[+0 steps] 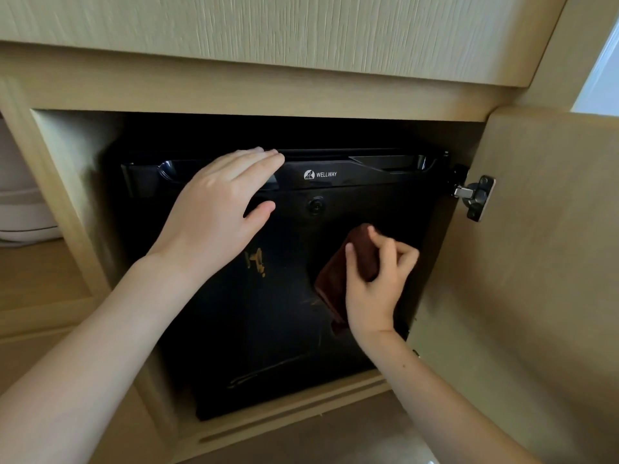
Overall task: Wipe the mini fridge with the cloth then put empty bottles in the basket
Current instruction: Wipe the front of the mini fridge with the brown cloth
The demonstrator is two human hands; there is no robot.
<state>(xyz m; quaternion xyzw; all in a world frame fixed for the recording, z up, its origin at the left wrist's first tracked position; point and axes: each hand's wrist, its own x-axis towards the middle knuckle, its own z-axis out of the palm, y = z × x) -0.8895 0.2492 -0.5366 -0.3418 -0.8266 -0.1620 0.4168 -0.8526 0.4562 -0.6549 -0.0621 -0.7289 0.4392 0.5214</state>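
A black mini fridge sits inside a light wooden cabinet, its door closed and marked WELLWAY near the top. My left hand rests flat with straight fingers on the top edge of the fridge door. My right hand grips a folded dark brown cloth and holds it against the right part of the door front. Yellowish smudges show on the door to the left of the cloth. No bottles or basket are in view.
The cabinet door stands open on the right, hung on a metal hinge. A wooden drawer front runs above the opening. A white object sits in the compartment at far left.
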